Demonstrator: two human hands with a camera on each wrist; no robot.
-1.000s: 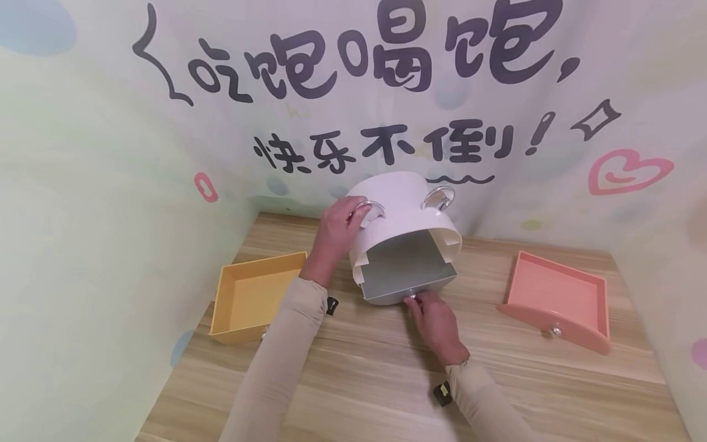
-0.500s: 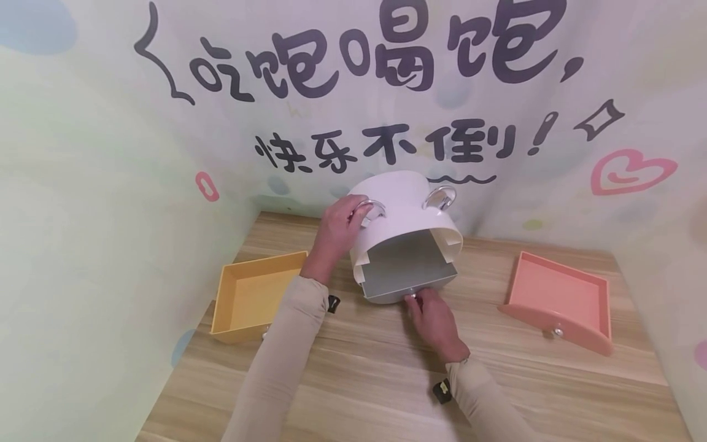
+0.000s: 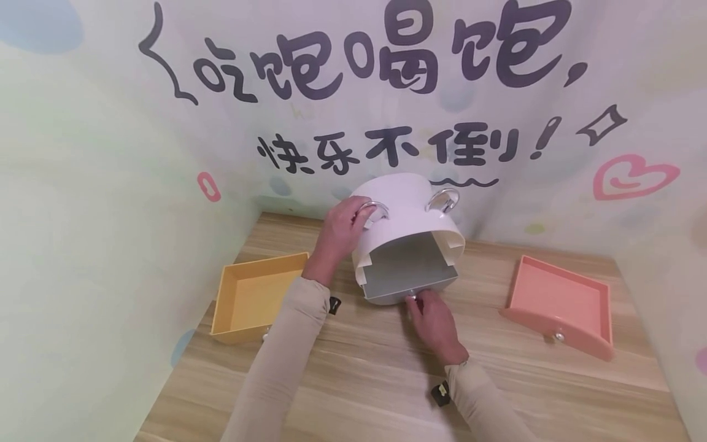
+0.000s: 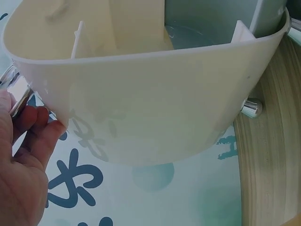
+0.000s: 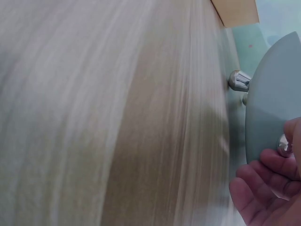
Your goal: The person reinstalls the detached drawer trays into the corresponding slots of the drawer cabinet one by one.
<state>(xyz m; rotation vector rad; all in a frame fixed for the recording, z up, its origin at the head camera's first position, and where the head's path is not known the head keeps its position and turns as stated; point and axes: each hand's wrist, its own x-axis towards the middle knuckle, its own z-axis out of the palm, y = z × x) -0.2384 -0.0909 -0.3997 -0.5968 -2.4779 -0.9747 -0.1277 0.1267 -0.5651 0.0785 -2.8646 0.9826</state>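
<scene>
A white rounded storage box (image 3: 409, 218) stands against the back wall, its open front facing me, with two silver loops on top. My left hand (image 3: 339, 230) grips the left silver loop (image 3: 381, 207); in the left wrist view the fingers curl round that loop (image 4: 19, 96) beside the box's side wall (image 4: 150, 108). A grey drawer (image 3: 389, 299) sits low in the box opening, its front sticking out a little. With thumb and fingers, my right hand (image 3: 436, 325) pinches its small silver knob (image 5: 284, 145). A silver foot (image 4: 252, 108) shows under the box.
A yellow drawer (image 3: 259, 298) lies on the wooden table (image 3: 353, 380) at the left, partly behind my left forearm. At the right lies a pink drawer (image 3: 560, 301) with a silver knob. Walls printed with lettering enclose the table at the back and sides.
</scene>
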